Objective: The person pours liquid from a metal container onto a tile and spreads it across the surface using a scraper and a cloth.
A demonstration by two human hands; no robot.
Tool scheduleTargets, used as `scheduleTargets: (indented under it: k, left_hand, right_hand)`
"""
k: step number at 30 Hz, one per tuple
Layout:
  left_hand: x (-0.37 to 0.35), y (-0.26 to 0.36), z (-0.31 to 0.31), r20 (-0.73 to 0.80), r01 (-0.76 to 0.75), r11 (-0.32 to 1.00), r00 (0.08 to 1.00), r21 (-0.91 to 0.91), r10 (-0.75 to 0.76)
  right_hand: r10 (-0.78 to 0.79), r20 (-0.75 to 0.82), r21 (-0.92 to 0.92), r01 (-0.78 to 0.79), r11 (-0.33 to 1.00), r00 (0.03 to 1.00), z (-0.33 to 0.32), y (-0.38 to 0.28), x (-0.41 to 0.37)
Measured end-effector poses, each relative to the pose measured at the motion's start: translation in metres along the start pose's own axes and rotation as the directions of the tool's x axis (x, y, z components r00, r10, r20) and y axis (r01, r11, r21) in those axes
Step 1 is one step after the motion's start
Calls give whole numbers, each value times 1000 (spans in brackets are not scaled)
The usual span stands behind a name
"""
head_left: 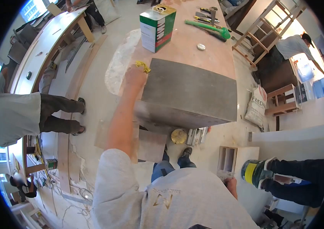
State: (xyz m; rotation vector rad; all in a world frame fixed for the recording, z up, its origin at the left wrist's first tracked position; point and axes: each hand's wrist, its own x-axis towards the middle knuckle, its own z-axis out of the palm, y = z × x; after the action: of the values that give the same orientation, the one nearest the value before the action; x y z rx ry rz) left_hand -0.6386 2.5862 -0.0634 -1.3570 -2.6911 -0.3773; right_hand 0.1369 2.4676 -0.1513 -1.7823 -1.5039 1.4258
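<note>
My left hand [134, 77] reaches forward to the far left corner of a dark grey box-shaped panel piece [192, 89] on the workbench. It is closed around a crumpled yellow rag [143, 66], which sticks out past the fingers. Beyond the rag stands a green, white and red metal can [156, 30]. My right hand [231, 187] hangs low at my right side with its fingers curled. A pale item shows beside those fingers, too blurred to name. Near this hand is a small open wooden box [227, 158].
On the bench [185, 45] lie a green-handled hammer [207, 27], other hand tools and a round white lid [201, 47]. A round tin [178, 136] is on the floor beneath. Co-workers stand left and right, near a ladder [265, 32], a sack [257, 105] and a bucket [253, 173].
</note>
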Motion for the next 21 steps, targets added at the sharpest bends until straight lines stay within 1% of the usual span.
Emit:
scheduleTargets:
  k: [1, 2, 3, 4, 5, 6, 7, 8, 9, 10, 12, 13, 14, 15, 16, 17, 18, 19, 20, 21]
  left_hand:
    - [9, -7, 4, 38, -6, 1000, 999, 3, 6]
    - [20, -16, 7, 75, -15, 1000, 997, 11, 14]
    - [27, -24, 8, 111, -27, 999, 994, 19, 24]
    - [32, -31, 3, 43, 67, 998, 997, 0, -67]
    - [36, -40, -3, -27, 161, 987, 987, -23, -161]
    - [42, -49, -9, -97, 250, 967, 962, -51, -254]
    - [50, -64, -10, -171, 297, 955, 939, -29, -297]
    - [55, -78, -10, -241, 343, 939, 911, -10, -335]
    - [58, -89, -9, -307, 392, 920, 876, 5, -371]
    - [57, -92, -14, -243, 312, 950, 919, -33, -310]
    - [48, -105, -24, -107, 175, 976, 976, -128, -189]
    - [38, -113, -19, -154, 180, 963, 965, -203, -213]
    - [25, -121, -12, -194, 186, 943, 950, -276, -244]
    - [8, -128, -6, -234, 187, 919, 932, -347, -278]
    - [-15, -137, -8, -272, 187, 919, 917, -348, -290]
    - [-52, -138, -13, -294, 242, 920, 896, -309, -334]
    - [-93, -138, -21, -321, 293, 917, 871, -271, -373]
    - [-137, -162, 4, -377, 289, 885, 823, -365, -424]
    - [-187, -162, 12, -347, 482, 795, 722, -367, -599]
    - [-238, -155, 17, -265, 646, 634, 581, -424, -770]
  right_hand:
    - [41, 11, -38, -41, 998, 999, -4, 7, 3]
    - [45, 41, -128, -40, 991, 998, -11, 23, 10]
    - [53, 49, -155, -45, 987, 997, -13, 28, 12]
    - [61, 56, -182, -49, 982, 997, -13, 29, 14]
    - [67, 43, -151, -60, 987, 997, -11, 30, 19]
    - [27, 60, -174, -16, 985, 998, -8, 29, 27]
    - [-14, 76, -196, 28, 980, 997, -6, 31, 36]
    - [-93, 126, -271, 124, 955, 988, -9, 32, 46]
    - [-126, 142, -290, 163, 943, 982, -10, 30, 54]
    - [-158, 158, -309, 201, 930, 975, -11, 28, 62]
    - [-234, 189, -332, 286, 899, 954, -9, 18, 77]
    - [-276, 203, -337, 332, 881, 939, -7, 9, 84]
    - [-336, 243, -370, 407, 835, 910, -8, 1, 89]
    - [-257, 211, -333, 317, 888, 943, -5, -12, 91]
    - [-176, 178, -291, 223, 930, 968, -1, -28, 93]
    - [69, 96, -153, -53, 987, 993, 10, -52, 93]
    - [317, 46, 6, -318, 948, 947, 15, -66, 95]
    - [229, 90, -57, -225, 973, 969, 13, -62, 99]
    - [142, 141, -114, -127, 985, 980, 9, -50, 103]
    - [107, 180, -124, -85, 989, 978, 7, -45, 105]
